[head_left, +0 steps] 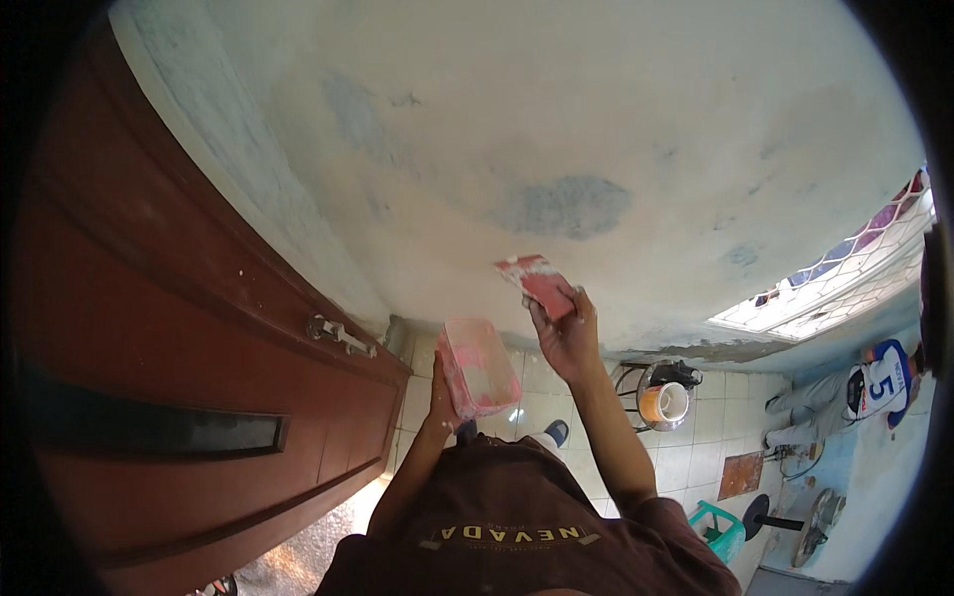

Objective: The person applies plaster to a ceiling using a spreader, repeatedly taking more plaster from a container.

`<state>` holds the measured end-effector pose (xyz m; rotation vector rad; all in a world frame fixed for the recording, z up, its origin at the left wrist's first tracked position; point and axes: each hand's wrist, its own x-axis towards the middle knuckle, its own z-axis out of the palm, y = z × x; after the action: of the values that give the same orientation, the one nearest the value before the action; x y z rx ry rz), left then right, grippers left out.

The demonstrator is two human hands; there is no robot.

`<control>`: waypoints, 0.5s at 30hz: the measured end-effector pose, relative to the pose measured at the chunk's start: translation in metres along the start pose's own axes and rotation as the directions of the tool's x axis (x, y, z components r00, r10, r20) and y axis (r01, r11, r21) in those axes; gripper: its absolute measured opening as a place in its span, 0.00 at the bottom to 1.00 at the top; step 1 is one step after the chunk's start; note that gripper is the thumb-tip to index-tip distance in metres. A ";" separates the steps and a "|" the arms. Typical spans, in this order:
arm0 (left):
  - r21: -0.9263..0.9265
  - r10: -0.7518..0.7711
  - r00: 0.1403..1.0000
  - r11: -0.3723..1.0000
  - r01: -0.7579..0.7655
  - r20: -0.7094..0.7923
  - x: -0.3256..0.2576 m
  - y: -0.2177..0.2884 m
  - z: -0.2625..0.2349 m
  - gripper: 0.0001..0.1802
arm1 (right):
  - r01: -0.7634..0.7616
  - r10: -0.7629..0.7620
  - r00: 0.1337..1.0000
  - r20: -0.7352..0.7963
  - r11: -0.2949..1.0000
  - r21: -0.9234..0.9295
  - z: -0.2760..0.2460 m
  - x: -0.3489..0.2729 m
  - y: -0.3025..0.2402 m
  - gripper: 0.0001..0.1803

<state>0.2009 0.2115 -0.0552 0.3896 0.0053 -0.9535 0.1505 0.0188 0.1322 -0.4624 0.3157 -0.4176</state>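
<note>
My right hand [566, 333] is raised against the pale plastered wall [556, 129] and grips a red flat scraper [537, 280] whose white-smeared edge touches the wall. My left hand [442, 397] holds a pink rectangular tray [479, 366] smeared with white filler, tilted and close to my chest, just left of and below the scraper. A grey-blue patch [566, 207] shows on the wall above the scraper.
A dark red wooden door [169, 338] with a metal handle [338, 333] fills the left side. On the tiled floor [701, 437] stand a bucket on a stool [664, 402], a green stool [723, 528] and a fan base [785, 519]. A window grille [845, 268] is at right.
</note>
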 end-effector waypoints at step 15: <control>-0.041 -0.096 0.995 0.994 0.098 0.039 0.007 0.038 -0.009 0.48 | -0.231 -0.006 0.899 0.438 0.843 0.486 0.145 0.126 -0.206 0.19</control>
<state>0.2365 0.2280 -0.0522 0.3339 0.0113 -1.0550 0.2509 -0.1541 0.3311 0.0208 -0.2040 -0.2571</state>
